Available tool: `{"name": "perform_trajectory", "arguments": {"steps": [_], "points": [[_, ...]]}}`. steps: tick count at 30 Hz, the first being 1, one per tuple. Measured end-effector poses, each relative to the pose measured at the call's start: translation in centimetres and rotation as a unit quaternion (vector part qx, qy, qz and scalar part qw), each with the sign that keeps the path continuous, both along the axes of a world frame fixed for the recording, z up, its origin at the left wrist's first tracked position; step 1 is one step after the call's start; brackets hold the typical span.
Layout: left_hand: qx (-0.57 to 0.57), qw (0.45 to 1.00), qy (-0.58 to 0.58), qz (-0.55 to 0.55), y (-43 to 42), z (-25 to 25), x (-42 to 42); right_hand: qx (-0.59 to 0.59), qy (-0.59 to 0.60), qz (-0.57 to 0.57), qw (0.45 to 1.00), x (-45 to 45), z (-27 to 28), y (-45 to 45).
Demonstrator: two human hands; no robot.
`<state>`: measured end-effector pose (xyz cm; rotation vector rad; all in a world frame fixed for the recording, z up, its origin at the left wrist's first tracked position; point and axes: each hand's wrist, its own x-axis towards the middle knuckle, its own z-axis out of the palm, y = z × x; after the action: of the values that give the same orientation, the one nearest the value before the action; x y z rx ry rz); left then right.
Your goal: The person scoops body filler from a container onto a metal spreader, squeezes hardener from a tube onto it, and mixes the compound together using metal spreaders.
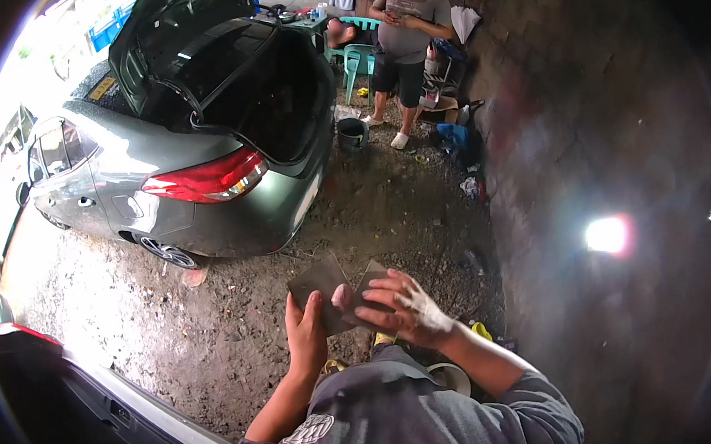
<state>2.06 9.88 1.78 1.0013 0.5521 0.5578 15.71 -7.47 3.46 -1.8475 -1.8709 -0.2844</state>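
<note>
My left hand (303,327) is closed on a flat, thin grey-brown sheet (314,283), with the thumb lying across its face. On or beside the sheet's right edge sits a small pinkish lump (342,297), perhaps putty; I cannot tell for certain. A second flat grey piece (372,273) is in my right hand (410,310), whose fingers reach over it and whose back is smeared whitish. The two pieces meet or overlap near the lump, in front of my body.
A grey car (209,223) with its trunk raised stands ahead left. Another vehicle's edge (151,413) is at lower left. A person (409,40) stands near green chairs (354,59) and a dark bucket (352,133). A wall (595,150) runs along the right; a pale bucket (453,377) is by me.
</note>
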Motion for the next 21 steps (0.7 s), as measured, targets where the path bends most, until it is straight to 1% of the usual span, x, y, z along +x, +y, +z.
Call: {"name": "perform_trajectory", "arguments": {"steps": [1, 2, 4, 7, 8, 9, 10, 12, 13, 15, 17, 20, 21], "points": [[-0.016, 0.999, -0.032, 0.009, 0.2, -1.0, 0.3, -0.021, -0.016, -0.012, 1.000, 1.0, 0.3, -0.4], [0.012, 1.000, -0.022, 0.006, 0.4, -1.7, 0.8, -0.020, -0.032, -0.029, 0.999, 1.6, 0.7, -0.7], [0.067, 0.998, 0.011, -0.001, 0.3, -2.3, 0.4, 0.011, -0.014, -0.031, 0.999, 0.9, 2.0, 0.0], [0.029, 0.996, -0.041, -0.068, 0.4, -0.9, 0.8, -0.068, -0.031, 0.017, 0.997, 0.4, 0.6, 0.3], [0.020, 0.994, -0.055, -0.091, 0.5, -0.6, 1.0, -0.070, -0.070, 0.000, 0.995, 1.1, 1.0, -0.2], [0.084, 0.987, -0.005, -0.136, 0.7, -1.0, 0.8, -0.057, -0.070, -0.027, 0.996, 1.7, 1.6, -0.1], [0.136, 0.980, 0.002, -0.144, 0.7, -1.2, 0.8, -0.046, -0.067, -0.055, 0.995, 1.9, 1.8, 0.0], [0.236, 0.959, 0.014, -0.157, 0.5, -1.6, 1.2, -0.042, -0.037, -0.048, 0.997, 1.4, 1.0, 0.6], [0.158, 0.977, 0.015, -0.145, 0.4, -0.6, 1.4, -0.039, -0.023, -0.046, 0.998, 1.1, 0.4, 1.1], [0.182, 0.976, 0.045, -0.108, 0.7, -0.8, 1.7, -0.031, 0.037, 0.008, 0.999, -0.6, -1.3, 1.4], [0.203, 0.974, 0.077, -0.070, 0.8, -1.2, 1.8, -0.064, 0.030, 0.033, 0.997, -2.0, -1.4, 0.8], [0.289, 0.957, -0.004, 0.032, 0.6, -1.7, 2.4, -0.121, 0.060, 0.044, 0.990, -1.9, -1.1, 0.3], [0.279, 0.958, -0.032, 0.049, 0.6, -0.7, 2.3, -0.126, 0.126, 0.038, 0.983, -1.5, -0.9, -0.1]]}}
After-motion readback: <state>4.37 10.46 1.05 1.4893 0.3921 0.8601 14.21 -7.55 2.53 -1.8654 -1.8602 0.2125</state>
